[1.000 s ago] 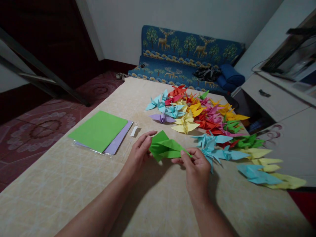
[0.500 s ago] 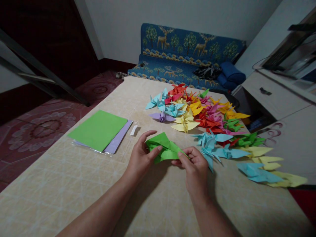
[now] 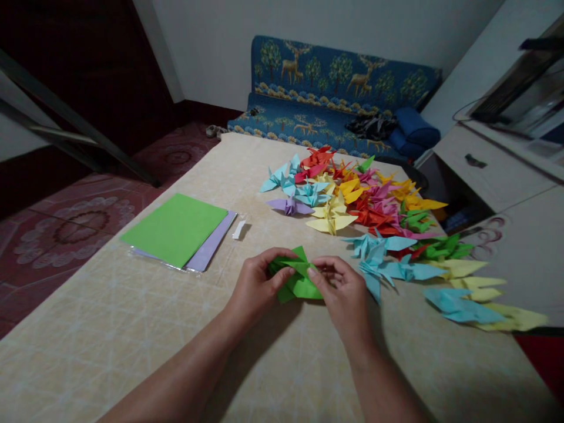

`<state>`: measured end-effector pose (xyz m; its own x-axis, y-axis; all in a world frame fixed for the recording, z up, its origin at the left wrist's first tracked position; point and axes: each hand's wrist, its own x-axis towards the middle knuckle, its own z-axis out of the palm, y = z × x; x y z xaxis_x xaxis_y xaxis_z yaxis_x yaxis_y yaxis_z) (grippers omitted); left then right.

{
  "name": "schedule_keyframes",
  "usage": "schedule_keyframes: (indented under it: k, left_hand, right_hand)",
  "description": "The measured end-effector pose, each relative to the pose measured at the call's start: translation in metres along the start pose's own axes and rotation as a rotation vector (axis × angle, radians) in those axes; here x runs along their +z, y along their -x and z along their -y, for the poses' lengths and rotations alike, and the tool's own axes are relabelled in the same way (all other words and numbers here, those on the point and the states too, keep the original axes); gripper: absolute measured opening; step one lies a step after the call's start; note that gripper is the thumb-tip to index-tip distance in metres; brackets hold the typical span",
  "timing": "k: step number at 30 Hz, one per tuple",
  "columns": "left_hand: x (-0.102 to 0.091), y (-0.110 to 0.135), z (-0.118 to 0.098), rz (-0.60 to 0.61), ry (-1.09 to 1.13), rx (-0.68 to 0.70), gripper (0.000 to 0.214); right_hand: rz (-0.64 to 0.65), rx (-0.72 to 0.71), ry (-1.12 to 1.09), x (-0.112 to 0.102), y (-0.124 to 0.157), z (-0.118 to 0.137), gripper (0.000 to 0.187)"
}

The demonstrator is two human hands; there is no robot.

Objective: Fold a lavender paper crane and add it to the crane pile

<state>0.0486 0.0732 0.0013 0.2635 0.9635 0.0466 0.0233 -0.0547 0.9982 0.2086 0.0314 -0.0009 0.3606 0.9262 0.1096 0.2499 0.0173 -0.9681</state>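
Note:
Between my two hands is a green sheet of origami paper [image 3: 304, 285], partly folded, with a pointed corner standing up at its far side. My left hand [image 3: 259, 279] grips its left part, thumb on top and fingers curled over the far edge. On the right part, my right hand [image 3: 341, 285] pinches the paper between thumb and fingers. The fingertips behind the paper are partly hidden. Just right of my right hand lie light blue folded paper cranes [image 3: 372, 252].
Many colourful paper cranes [image 3: 330, 214] cover the table's right side. At left, green and purple paper sheets [image 3: 176, 229] lie on a clear plastic wrapper, near a small white strip [image 3: 238, 230]. Behind the table [image 3: 110, 346] stands a blue patterned sofa [image 3: 308, 111]; a drawer cabinet [image 3: 497, 170] is at right.
My right hand has moved left toward my left hand and its thumb now presses nearer the paper's middle. The green paper has turned and looks more bunched between the hands.

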Motion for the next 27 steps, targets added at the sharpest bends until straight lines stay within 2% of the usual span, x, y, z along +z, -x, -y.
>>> schedule_keyframes:
  k: [6,11,19,27]
  left_hand:
    - [0.001,0.003,0.001,0.074,-0.119,0.052,0.013]
    - [0.001,0.004,-0.001,0.134,-0.130,0.053,0.016]
    - [0.003,0.008,-0.010,0.149,-0.068,0.045,0.020]
    - [0.003,0.010,-0.007,0.148,-0.100,0.042,0.023]
  right_hand:
    - [0.110,-0.111,0.076,-0.002,-0.001,-0.001,0.012]
    - [0.086,-0.104,0.111,-0.002,-0.001,-0.001,0.008]
    - [0.044,-0.119,0.099,0.001,0.001,0.000,0.007]
    - [0.071,-0.228,0.223,0.002,0.007,0.002,0.028]
